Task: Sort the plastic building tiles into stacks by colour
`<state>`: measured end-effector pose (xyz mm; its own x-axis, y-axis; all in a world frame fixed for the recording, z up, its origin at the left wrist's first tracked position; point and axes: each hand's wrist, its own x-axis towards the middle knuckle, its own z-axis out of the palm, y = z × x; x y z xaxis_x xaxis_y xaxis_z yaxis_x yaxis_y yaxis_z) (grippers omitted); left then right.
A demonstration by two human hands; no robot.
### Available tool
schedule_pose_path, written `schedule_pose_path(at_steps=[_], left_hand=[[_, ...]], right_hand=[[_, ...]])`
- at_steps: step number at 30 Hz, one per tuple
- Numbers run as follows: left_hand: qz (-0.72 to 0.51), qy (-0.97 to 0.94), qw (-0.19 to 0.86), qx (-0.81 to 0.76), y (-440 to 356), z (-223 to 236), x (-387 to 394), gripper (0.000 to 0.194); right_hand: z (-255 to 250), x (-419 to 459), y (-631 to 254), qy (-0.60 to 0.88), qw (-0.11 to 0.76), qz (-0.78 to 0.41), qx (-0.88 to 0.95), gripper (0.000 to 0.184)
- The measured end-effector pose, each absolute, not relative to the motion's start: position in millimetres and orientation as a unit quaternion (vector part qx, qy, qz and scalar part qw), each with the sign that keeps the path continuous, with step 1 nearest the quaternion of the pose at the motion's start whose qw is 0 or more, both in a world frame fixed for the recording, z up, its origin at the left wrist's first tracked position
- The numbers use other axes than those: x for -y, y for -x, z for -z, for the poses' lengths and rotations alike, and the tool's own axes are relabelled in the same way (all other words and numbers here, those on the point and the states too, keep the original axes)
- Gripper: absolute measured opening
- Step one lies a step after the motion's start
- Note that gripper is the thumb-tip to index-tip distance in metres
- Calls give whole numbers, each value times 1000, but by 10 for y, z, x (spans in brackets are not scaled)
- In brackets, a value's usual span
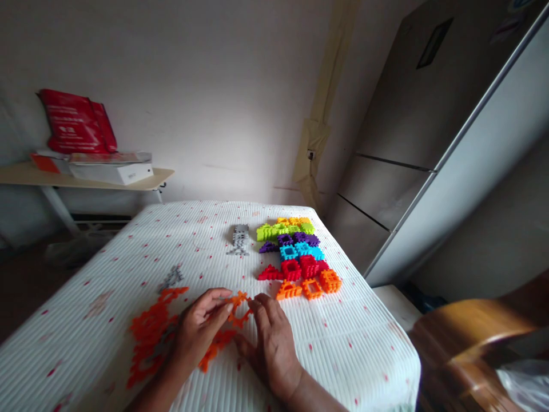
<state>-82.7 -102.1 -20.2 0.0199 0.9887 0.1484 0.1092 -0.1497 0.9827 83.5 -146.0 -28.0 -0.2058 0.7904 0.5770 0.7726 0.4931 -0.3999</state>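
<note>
Left hand (pixel 202 317) pinches square orange interlocking piece (pixel 238 324); right hand (pixel 277 349) half-curled at its edge, grip unclear. Colour-grouped pieces (pixel 309 264) right of centre; orange pieces (pixel 150 329) lower left still ungrouped.

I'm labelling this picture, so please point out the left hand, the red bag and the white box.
Left hand (pixel 199 318): head view, middle of the hand.
Red bag (pixel 72 121): head view, front face.
White box (pixel 100 173): head view, near side.

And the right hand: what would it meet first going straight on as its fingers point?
The right hand would meet the orange piece at its fingertips; beyond, probably the grey pieces across the cloth, though depth is unclear.
</note>
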Motion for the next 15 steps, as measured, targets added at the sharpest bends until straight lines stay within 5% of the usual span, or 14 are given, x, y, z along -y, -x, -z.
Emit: schedule_pose_path(at_steps=[15], left_hand=[[-482,-627,337,-512,880,301,1003,33]], right_hand=[[172,1403,-1711,577,388,183,695,21]])
